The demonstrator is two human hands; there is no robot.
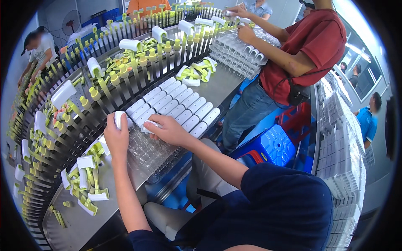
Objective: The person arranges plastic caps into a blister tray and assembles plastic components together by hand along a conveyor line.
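Wears a dark navy top (280,209) with short, loose sleeves (266,180), softly creased at the near right. Shows bare forearms (127,190), then a bare left hand (116,137) and a bare right hand (168,131). Has on pale grey trousers (165,217), crossed by a narrow black strip (208,193) too unclear to identify.

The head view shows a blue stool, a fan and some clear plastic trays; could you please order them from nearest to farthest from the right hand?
From the right hand:
1. Clear plastic trays, just below it, toward the person.
2. Blue stool, to its right.
3. Fan, upper left, in the background.
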